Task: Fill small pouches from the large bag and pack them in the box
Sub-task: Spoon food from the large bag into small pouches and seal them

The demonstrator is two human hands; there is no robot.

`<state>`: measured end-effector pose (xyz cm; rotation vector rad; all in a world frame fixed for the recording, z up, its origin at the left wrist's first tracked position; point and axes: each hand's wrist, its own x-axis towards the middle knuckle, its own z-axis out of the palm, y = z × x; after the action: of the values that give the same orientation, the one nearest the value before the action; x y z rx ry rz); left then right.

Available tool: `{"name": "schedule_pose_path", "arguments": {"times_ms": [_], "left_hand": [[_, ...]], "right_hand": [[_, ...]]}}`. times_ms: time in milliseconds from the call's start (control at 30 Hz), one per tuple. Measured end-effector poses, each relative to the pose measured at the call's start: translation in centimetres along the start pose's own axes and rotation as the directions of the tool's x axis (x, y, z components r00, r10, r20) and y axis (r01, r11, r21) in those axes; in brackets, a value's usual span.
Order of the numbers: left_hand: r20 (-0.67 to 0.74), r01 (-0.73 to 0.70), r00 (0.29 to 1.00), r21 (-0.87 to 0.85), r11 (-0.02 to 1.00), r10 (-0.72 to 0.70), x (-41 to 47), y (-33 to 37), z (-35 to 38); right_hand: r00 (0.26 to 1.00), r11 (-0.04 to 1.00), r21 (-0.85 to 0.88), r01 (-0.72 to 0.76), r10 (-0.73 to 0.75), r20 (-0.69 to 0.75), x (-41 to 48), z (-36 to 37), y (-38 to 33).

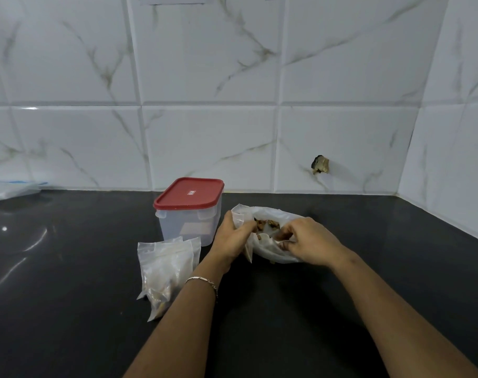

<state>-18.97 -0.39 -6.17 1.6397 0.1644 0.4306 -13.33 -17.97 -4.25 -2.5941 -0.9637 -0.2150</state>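
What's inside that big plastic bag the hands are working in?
Brown, lumpy pieces show through the open mouth of the big bag. Both hands, left and right, cover much of the opening, so how much is left cannot be seen.

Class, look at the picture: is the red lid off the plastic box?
No: the red lid sits closed on the clear plastic box.

even, cool, fairly dim light. the glossy black counter [68,268] shows white glare streaks and a bright dot near its left edge. the wall tiles [205,64] catch a soft sheen. shadows are faint. wide-angle distortion bends the tile lines outward; the whole picture is slightly soft, more so at the edges.
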Motion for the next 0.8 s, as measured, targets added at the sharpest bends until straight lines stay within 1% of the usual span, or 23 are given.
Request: {"name": "schedule_pose_path", "arguments": {"times_ms": [133, 233, 367, 467, 533, 633, 800], "left_hand": [[0.003, -0.011, 1.0, 0.006, 1.0, 0.011, 0.0, -0.1, 0.0], [0.024, -0.037, 0.999, 0.012, 0.999, 0.036, 0.3, -0.4, 0.0], [0.071, -0.039, 0.997, 0.004, 0.999, 0.039, 0.1, -0.4, 0.0], [0.068, -0.037, 0.997, 0.027, 0.999, 0.035, 0.0, -0.4, 0.0], [0.051, -0.043, 0.998, 0.062, 0.997, 0.039, -0.1, -0.3, 0.1], [-0.006, -0.049, 0.999, 0.168, 0.985, 0.051, 0.0, -0.1, 0.0], [-0.03, -0.052, 0.997, 0.305, 0.951, 0.064, 0.2, -0.1, 0.0]], "right_hand": [[1.0, 1.0, 0.009, -0.001, 0.001, 0.012, 0.0, -0.1, -0.2], [0.999, 0.996, 0.066, -0.053, 0.053, 0.007, 0.0, 0.2, 0.0], [0.996, 0.989, 0.126, -0.08, 0.083, -0.021, -0.1, 0.6, -0.2], [0.99, 0.97, 0.207, -0.127, 0.136, -0.03, 0.1, 0.9, -0.3], [0.984, 0.96, 0.231, -0.16, 0.174, -0.043, 0.1, 1.0, -0.3], [0.974, 0.955, 0.233, -0.183, 0.208, -0.087, 0.1, 0.5, -0.3], [0.968, 0.958, 0.236, -0.164, 0.202, -0.147, -0.2, -0.3, -0.2]]}}
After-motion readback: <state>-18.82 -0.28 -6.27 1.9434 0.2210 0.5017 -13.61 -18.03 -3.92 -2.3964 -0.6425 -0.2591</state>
